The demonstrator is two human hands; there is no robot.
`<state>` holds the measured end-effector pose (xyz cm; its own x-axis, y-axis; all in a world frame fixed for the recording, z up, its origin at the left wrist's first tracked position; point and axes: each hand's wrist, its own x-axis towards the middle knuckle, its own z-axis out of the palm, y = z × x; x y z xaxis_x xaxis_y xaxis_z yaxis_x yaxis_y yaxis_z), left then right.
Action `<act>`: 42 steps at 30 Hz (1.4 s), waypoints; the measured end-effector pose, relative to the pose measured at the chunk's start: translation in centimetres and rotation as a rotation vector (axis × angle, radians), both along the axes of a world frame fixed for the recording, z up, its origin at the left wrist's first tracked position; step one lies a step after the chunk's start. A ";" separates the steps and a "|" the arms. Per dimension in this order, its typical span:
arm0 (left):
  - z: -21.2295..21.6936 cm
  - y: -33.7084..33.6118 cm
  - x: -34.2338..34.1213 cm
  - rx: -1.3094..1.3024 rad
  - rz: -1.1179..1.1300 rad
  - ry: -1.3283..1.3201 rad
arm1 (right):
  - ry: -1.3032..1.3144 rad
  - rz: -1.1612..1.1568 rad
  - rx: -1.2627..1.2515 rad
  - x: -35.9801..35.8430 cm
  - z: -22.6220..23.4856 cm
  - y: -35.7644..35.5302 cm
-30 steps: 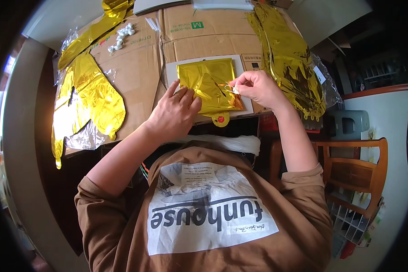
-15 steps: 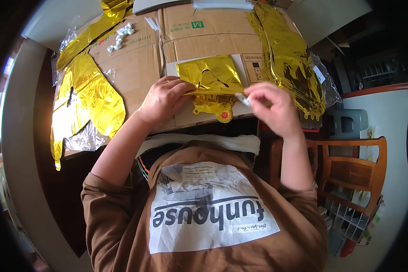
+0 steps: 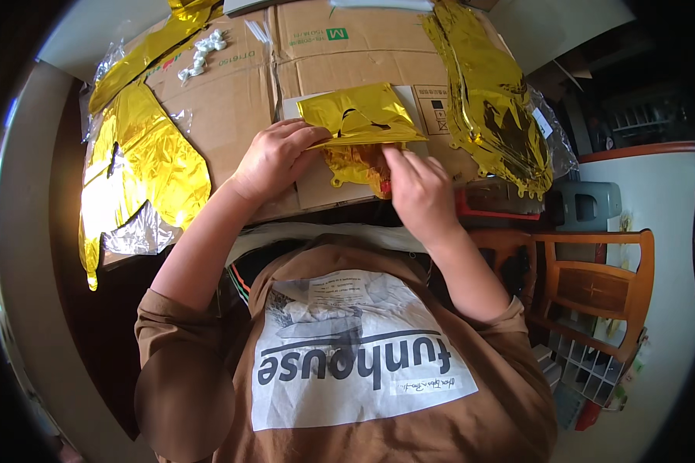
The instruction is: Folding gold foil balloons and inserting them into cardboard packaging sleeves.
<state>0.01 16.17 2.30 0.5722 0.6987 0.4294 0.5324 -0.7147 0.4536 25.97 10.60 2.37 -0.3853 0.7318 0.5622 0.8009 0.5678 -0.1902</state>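
Observation:
A folded gold foil balloon [image 3: 361, 112] lies on a pale flat board [image 3: 310, 198], its smaller flap hanging below the fold toward me. My left hand [image 3: 276, 160] is closed, pinching the left end of the folded edge between thumb and fingers. The fingers of my right hand [image 3: 423, 189] are curled together at the near edge of the fold, over the flap's right side. What they hold, if anything, is hidden. A red spot on the flap shows partly beside this hand.
Brown cardboard [image 3: 239, 108] covers the table. Another gold foil balloon [image 3: 162, 150] drapes over its left edge; a pile of gold foil balloons [image 3: 490, 108] lies at the right. Small white pieces [image 3: 203, 55] and thin white sticks [image 3: 258, 32] lie farther off. A wooden chair [image 3: 594, 289] stands right.
My right hand has moved left and inward from the fold's right end onto the flap. The small whitish thing at its fingers no longer shows. My left hand keeps its pinch.

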 end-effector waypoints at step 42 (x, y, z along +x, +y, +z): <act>-0.5 1.7 -0.3 -0.007 0.005 -0.050 | -0.040 0.154 0.068 -1.7 -2.6 2.1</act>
<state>-0.29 17.92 1.82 0.5467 0.7045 0.4526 0.5121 -0.7089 0.4849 24.27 12.68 -0.24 -0.5132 0.6233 0.5900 0.7097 0.6948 -0.1168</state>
